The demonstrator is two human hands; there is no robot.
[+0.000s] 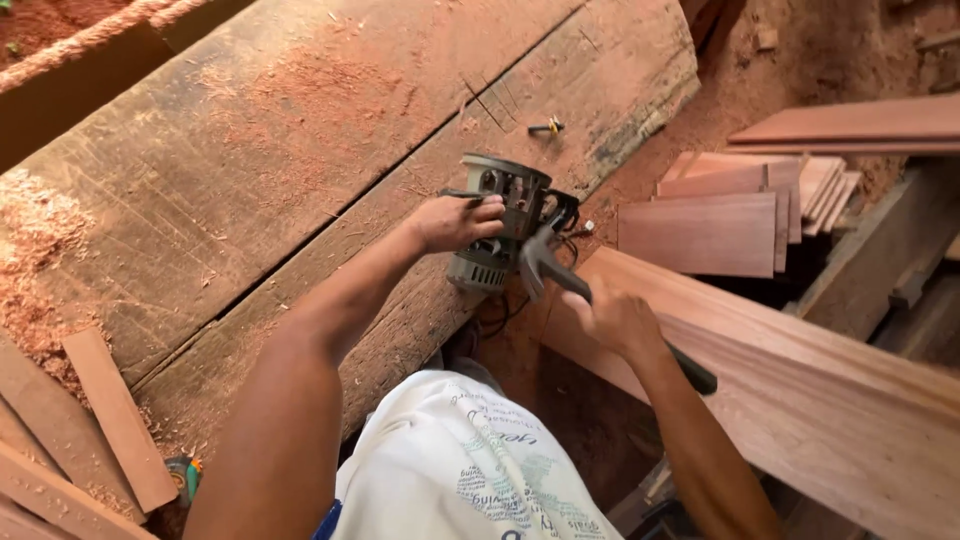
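With your left hand (455, 222) clamped round the grey power tool (503, 222) at the workbench (250, 180) edge, keep your right hand (615, 320) tight on the hammer (560, 275) and tap squarely

No packages, labels, signs or screens show (only bare wood).

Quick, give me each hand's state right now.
Left hand: closed around the grey power tool motor, steadying it on the workbench.
Right hand: closed on the hammer handle, its head against the tool.
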